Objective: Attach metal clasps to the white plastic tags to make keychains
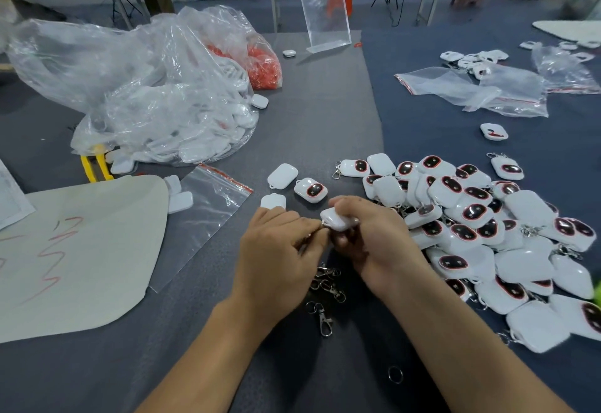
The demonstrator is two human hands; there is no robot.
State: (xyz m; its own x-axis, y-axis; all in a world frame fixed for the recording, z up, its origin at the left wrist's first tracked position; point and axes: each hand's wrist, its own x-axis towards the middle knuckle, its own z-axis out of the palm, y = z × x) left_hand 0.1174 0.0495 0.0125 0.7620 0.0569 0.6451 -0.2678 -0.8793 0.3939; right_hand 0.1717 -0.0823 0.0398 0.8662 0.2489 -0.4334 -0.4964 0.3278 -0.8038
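My right hand grips a white plastic tag just above the grey table. My left hand pinches a small metal clasp ring against the tag's left corner; the clasp is mostly hidden by my fingers. Several loose metal clasps lie on the table under my hands, and a single split ring lies nearer to me. A big pile of white tags with dark red-rimmed faces fills the right side, some with clasps on them. Three loose tags sit just beyond my hands.
A large clear bag of white tags and a bag of red parts sit at the left back. A zip bag and a beige sheet lie at left. More zip bags and an acrylic stand are behind.
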